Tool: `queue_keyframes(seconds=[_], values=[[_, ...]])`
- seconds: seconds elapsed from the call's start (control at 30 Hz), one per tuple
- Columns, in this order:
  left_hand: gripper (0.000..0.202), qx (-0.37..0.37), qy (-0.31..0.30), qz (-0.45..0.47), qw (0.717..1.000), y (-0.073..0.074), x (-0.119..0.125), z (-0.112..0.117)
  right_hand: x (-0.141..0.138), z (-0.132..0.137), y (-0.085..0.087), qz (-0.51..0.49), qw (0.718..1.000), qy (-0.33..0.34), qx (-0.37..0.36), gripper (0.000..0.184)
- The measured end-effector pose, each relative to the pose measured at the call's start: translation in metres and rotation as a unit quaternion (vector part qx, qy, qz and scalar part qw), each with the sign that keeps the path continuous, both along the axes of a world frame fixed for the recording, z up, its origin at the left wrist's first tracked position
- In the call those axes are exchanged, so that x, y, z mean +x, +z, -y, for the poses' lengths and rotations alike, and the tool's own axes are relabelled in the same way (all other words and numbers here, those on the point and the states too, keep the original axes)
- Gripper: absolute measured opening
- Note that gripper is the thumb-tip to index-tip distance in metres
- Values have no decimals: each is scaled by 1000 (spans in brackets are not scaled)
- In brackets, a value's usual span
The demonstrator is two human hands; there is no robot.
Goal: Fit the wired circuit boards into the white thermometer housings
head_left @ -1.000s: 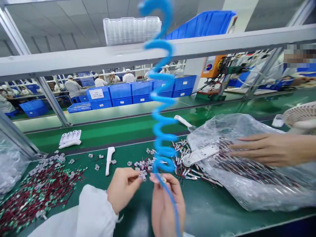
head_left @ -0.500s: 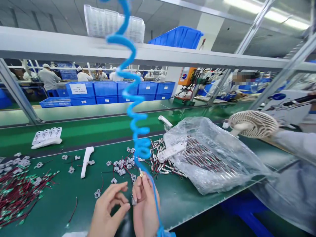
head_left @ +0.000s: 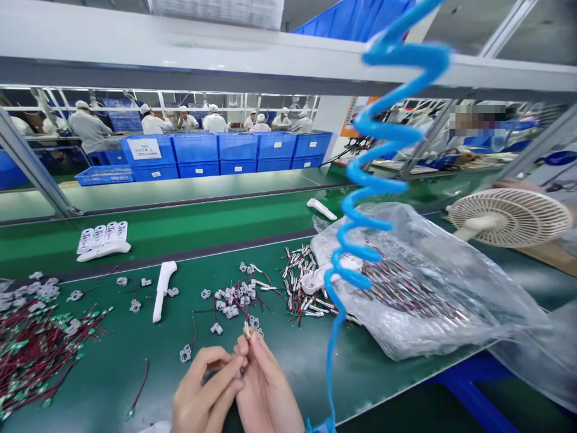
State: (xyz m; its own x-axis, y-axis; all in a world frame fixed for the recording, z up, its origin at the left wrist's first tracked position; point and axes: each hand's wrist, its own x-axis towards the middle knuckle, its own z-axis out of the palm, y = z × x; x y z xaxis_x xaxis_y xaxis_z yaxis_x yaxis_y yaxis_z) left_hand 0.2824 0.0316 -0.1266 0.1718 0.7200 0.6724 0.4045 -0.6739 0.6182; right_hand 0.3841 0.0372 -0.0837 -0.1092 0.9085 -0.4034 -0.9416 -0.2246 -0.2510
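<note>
My left hand [head_left: 205,394] and my right hand [head_left: 265,391] meet at the bottom middle, fingertips pinched together over a tiny part [head_left: 246,331] that I cannot name. Just beyond them lies a scatter of small white clips with red wires [head_left: 232,297] on the green mat [head_left: 135,355]. A blue coiled cord [head_left: 360,198] hangs from above and runs down to my right wrist. A heap of red and green wired parts [head_left: 36,349] lies at the left.
A clear plastic bag [head_left: 428,300] of wired parts lies at right, with a white fan [head_left: 509,216] behind it. White plastic housings [head_left: 163,288] lie on the mat and on the green conveyor belt [head_left: 180,231]. Blue crates [head_left: 225,153] and other workers stand beyond.
My left hand has closed in against my right, both now pinching the small part. The view shifted, and the coiled cord swung to the right. The other person's hand on the bag is gone.
</note>
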Motion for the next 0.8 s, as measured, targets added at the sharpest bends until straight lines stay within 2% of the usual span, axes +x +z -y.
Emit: queue_keyframes(seconds=[0.1, 0.23, 0.3, 0.4, 0.47, 0.5, 0.53, 0.57, 0.63, 0.7, 0.73, 0.8], values=[[39, -15, -7, 38, 999, -3, -3, -3, 1, -4, -3, -21, 999, 39, 20, 22], [41, 9, -71, -4, 997, 0, -19, -13, -1, -7, -10, -60, 994, 88, -1, 24], [34, 20, -73, -34, 997, 2, -26, -16, -6, -7, -12, -68, 993, 93, -12, 24], [25, 11, -24, -50, 998, 3, -31, -17, -13, -8, -10, -25, 997, 68, -1, 22], [21, -42, 20, -1, 999, 2, -32, -14, -17, -10, -8, 25, 999, 24, 15, 22], [18, -92, 43, 50, 994, 2, -33, -13, -18, -11, -6, 55, 998, -2, 21, 22], [14, -153, 62, 119, 979, 3, -34, -12, -17, -12, -5, 94, 995, -30, 26, 23], [10, -223, 74, 201, 951, 4, -35, -11, -16, -11, -5, 146, 987, -57, 32, 22], [11, -352, 71, 369, 857, 8, -41, -11, -12, -7, -3, 291, 948, -117, 61, 19], [20, -422, 33, 483, 766, 14, -47, -11, -8, 0, 0, 457, 865, -165, 126, 10], [23, -438, 14, 513, 738, 17, -50, -11, -6, 4, 2, 523, 817, -175, 171, 7], [22, -454, -16, 541, 708, 20, -55, -11, -4, 11, 10, 600, 737, -175, 257, 21]])
